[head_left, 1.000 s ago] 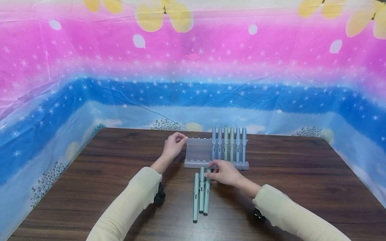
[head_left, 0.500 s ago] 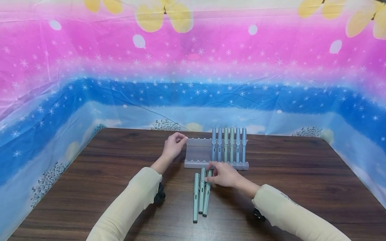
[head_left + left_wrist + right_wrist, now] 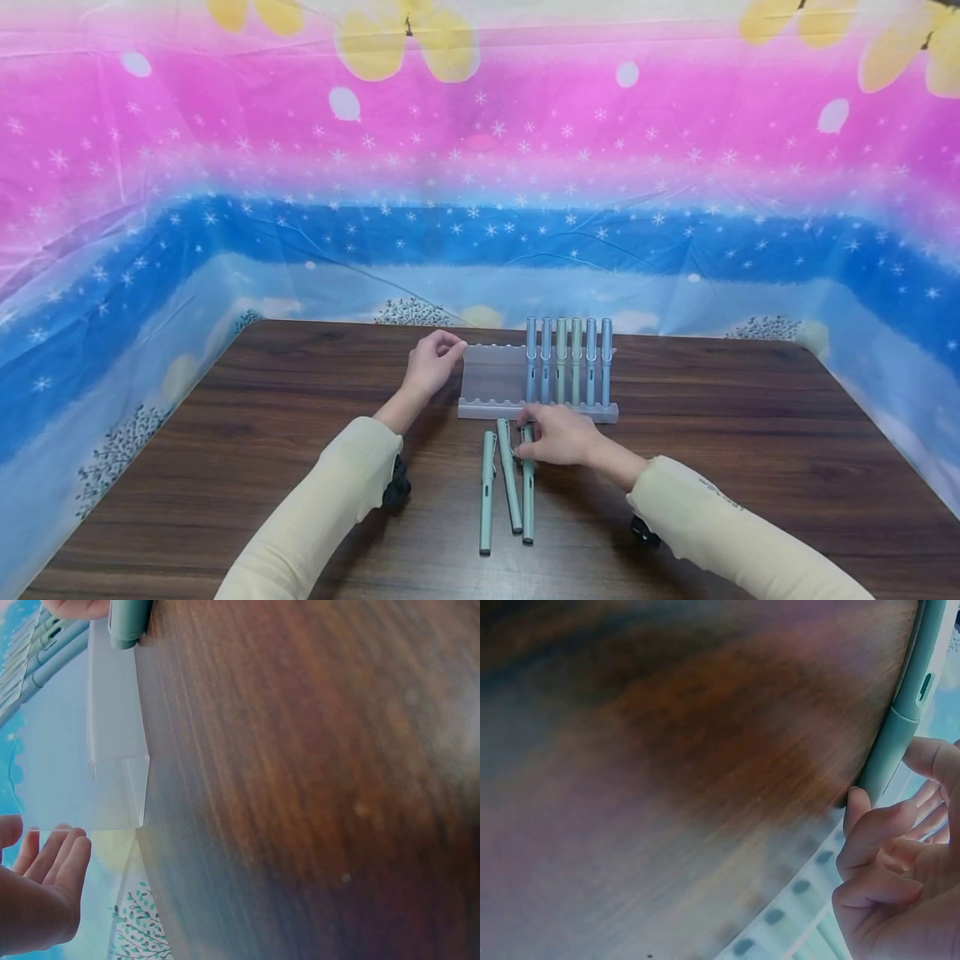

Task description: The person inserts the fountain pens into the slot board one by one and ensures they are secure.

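Note:
A frosted clear pen rack (image 3: pixel 492 377) stands at the middle of the table. My left hand (image 3: pixel 431 365) pinches its upper left corner; the left wrist view shows the fingertips right at the rack's side edge (image 3: pixel 116 802). In front of the rack, my right hand (image 3: pixel 561 435) pinches the capped end of a green pen (image 3: pixel 528 496) between thumb and fingers. That pen (image 3: pixel 892 750) lies low along the wood in the right wrist view. Left of it lie two more green pens, a slightly slanted middle one (image 3: pixel 510 487) and a straighter outer one (image 3: pixel 487 500).
Several blue and green pens (image 3: pixel 561 362) stand side by side in the rack's right half, while its left slots hold none. Dark wood tabletop (image 3: pixel 300 400) spreads around. A patterned pink and blue cloth (image 3: pixel 480 233) hangs behind the table and along both sides.
The right hand has drawn the rightmost green pen slightly toward the person and turned it straighter. The middle pen's near end has swung right. The left hand and rack have stayed in place.

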The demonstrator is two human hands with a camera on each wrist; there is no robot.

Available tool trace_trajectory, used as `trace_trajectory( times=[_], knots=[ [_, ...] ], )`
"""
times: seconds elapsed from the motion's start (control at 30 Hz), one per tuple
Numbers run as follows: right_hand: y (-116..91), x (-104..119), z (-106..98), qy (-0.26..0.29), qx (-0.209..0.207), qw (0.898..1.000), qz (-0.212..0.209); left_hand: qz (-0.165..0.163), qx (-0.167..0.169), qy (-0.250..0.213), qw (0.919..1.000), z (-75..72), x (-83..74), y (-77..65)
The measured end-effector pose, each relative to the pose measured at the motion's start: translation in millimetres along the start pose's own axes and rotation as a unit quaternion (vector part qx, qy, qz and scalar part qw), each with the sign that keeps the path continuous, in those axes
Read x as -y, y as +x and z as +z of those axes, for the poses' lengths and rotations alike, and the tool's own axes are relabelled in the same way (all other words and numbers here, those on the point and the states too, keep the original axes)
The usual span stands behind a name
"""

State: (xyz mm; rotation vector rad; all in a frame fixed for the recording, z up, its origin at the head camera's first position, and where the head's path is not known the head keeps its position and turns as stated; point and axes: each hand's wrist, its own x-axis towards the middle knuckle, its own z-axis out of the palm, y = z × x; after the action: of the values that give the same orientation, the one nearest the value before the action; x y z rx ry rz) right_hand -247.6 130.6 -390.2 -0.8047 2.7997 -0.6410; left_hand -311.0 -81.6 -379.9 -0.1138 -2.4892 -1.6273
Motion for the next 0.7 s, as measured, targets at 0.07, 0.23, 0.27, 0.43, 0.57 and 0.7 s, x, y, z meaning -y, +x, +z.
trace_trajectory(
  times=[0.07, 0.23, 0.27, 0.43, 0.57, 0.7],
  knots=[
    [0, 1, 0, -0.011, -0.003, 1.000, 0.007, -0.002, -0.001, 0.000, 1.0000, 0.1, -0.3, -0.1],
    [0, 0, 1, -0.023, -0.009, 1.000, 0.014, -0.003, -0.001, 0.001, 1.0000, 0.6, -1.2, -0.3],
    [0, 0, 1, -0.022, -0.010, 1.000, 0.014, -0.003, -0.001, 0.001, 1.0000, 0.6, -1.3, -0.3],
    [1, -3, 0, 0.021, -0.010, 1.000, 0.018, -0.006, 0.002, -0.005, 1.0000, 0.2, -0.5, 0.4],
    [1, -4, -5, 0.074, -0.021, 0.997, 0.028, -0.004, 0.003, -0.002, 1.0000, 0.1, -0.8, 0.1],
    [0, -4, -11, 0.118, -0.034, 0.992, 0.032, -0.006, 0.001, 0.002, 1.0000, 0.1, -0.9, -0.1]
  ],
)
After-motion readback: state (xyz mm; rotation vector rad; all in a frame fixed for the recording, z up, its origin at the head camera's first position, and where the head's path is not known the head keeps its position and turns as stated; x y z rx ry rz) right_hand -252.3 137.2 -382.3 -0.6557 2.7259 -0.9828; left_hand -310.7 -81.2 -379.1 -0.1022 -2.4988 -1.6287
